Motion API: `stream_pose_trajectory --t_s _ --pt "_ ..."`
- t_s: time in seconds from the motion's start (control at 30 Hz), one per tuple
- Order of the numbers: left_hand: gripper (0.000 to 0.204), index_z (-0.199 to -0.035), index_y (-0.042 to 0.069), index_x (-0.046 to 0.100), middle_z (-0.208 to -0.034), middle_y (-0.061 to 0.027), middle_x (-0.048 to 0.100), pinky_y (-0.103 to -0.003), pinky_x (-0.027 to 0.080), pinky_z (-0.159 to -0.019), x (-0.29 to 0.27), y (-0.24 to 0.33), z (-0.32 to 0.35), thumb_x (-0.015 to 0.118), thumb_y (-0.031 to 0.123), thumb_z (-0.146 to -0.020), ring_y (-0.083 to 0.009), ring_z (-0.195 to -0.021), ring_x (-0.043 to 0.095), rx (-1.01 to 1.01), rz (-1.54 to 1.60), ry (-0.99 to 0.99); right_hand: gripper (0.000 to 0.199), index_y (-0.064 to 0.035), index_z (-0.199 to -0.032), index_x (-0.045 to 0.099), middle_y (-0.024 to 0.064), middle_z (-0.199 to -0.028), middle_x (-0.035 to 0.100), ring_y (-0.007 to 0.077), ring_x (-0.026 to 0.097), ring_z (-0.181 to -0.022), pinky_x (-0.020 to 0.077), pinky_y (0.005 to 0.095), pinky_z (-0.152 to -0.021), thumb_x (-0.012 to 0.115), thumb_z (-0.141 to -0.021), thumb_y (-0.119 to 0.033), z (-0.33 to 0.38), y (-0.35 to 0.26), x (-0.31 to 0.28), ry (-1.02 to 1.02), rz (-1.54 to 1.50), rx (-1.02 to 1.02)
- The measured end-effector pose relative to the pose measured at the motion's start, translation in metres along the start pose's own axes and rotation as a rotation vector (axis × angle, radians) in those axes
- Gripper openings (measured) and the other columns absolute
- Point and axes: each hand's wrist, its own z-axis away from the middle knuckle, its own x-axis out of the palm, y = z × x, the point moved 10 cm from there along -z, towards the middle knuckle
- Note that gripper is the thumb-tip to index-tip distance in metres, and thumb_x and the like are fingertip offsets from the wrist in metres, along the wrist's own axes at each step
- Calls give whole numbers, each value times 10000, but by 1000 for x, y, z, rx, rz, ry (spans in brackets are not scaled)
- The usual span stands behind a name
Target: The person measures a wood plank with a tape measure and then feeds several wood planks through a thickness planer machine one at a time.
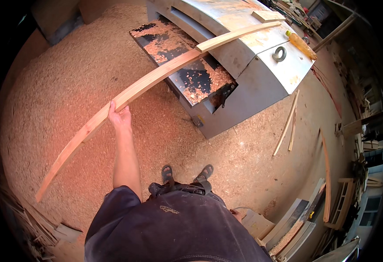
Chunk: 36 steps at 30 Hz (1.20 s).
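My left hand (120,117) grips a long wooden plank (150,79) from below, thumb against its near edge. Under its near half a step in the wood shows, perhaps a second strip held along with it. The plank slants across the chip-covered bed (169,46) of a grey planer-like machine (248,83), and its far end meets another wooden strip (239,36) that crosses the machine's top cover. Beside my shirt, only a small bit of my right hand (234,212) shows; its fingers cannot be made out.
On the machine's cover are a short wood block (268,16), a lifting ring (279,54) and a bottle of amber liquid (300,45). Wood shavings (60,83) cover the floor. Thin strips (286,124) lie to the right, with stacked boards (292,227) near my right side.
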Motion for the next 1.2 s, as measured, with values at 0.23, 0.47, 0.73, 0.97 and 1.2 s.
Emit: stream_pose_trajectory --t_s 0.23,0.47,0.73,0.97,1.2 --pt "379 -1179 -22 522 -1156 -159 596 -523 455 -1009 -7 9 -4 681 50 -842 -329 -1112 571 14 -38 25 436 83 -1258 559 196 -1081 687 218 685 -908 554 301 -788 570 -825 40 -4 11 -1 23 -28 -9" --pt "376 -1178 -14 529 -1149 -150 607 -525 449 -1017 -14 17 -11 682 61 -842 -326 -1110 577 12 -26 8 442 98 -1271 535 204 -1072 681 242 685 -893 558 309 -763 541 -831 59 2 9 -2 16 -83 0" --pt "366 -1168 -8 539 -1161 -138 616 -532 438 -1027 -19 29 -12 685 61 -839 -320 -1126 576 21 -10 3 447 85 -1274 542 195 -1077 685 240 683 -911 551 315 -788 570 -831 28 -11 31 -2 -15 -84 -7" --pt "355 -1162 -3 548 -1158 -134 618 -528 431 -1037 -16 35 -5 686 45 -838 -318 -1128 574 21 5 20 458 68 -1270 557 190 -1096 686 241 677 -955 537 322 -837 608 -821 -6 -26 47 2 -20 -75 -7" --pt "383 -1188 13 545 -1172 -130 608 -525 398 -1061 -15 34 -1 693 51 -837 -309 -1141 558 23 0 40 466 73 -1268 556 199 -1098 683 238 677 -952 541 317 -826 618 -812 1 0 16 -5 19 -67 3"
